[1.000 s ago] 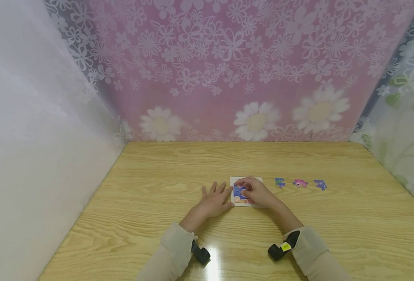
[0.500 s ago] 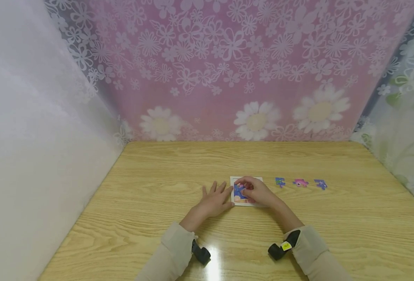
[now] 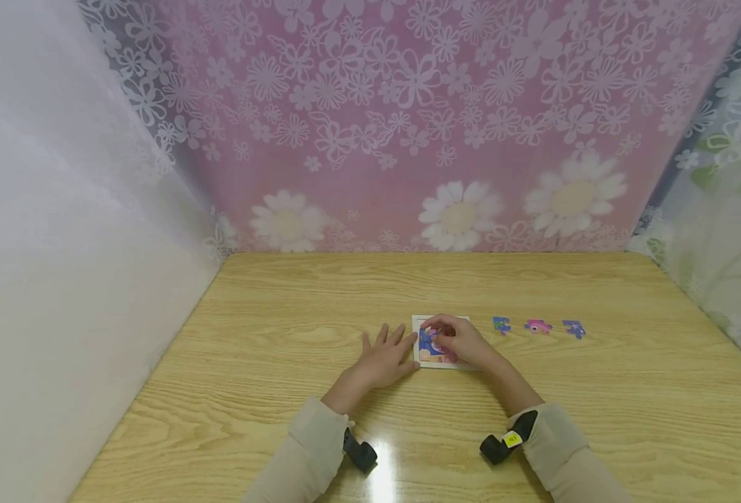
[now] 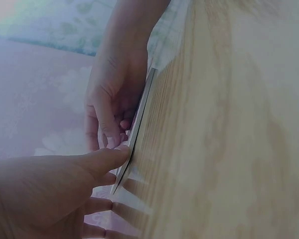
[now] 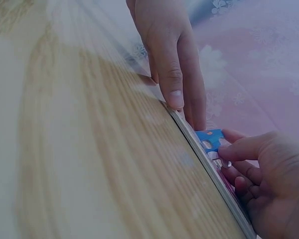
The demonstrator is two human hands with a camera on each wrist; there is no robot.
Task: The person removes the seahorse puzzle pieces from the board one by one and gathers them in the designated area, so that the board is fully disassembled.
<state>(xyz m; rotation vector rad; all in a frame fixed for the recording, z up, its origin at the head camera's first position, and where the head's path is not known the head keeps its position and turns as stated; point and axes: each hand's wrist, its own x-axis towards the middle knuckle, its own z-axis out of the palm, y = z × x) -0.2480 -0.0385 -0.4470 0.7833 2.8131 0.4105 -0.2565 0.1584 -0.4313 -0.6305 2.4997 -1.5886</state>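
A white-rimmed jigsaw tray (image 3: 416,323) lies on the table, with blue and peach picture pieces inside its left and lower parts. My left hand (image 3: 379,363) lies flat with fingers spread. Its thumb and index fingertip touch the tray's left edge. Over the tray, my right hand (image 3: 465,344) pinches a jigsaw piece (image 5: 210,138) between thumb and fingers. In the right wrist view this piece is tilted, its blue printed side showing. The right hand covers much of the tray, so its right part is hidden. In the left wrist view the tray's edge (image 4: 142,112) is seen from the side.
To the right of the tray three loose jigsaw pieces lie in a row: a blue-green one (image 3: 501,325), a pink one with an eye (image 3: 537,327) and a purple-blue one (image 3: 574,329). A floral curtain (image 3: 370,175) stands behind the wooden table (image 3: 295,300).
The right hand's fingers have shifted slightly over the tray, and the piece they pinch looks a little turned. The left hand and the loose pieces have stayed in place.
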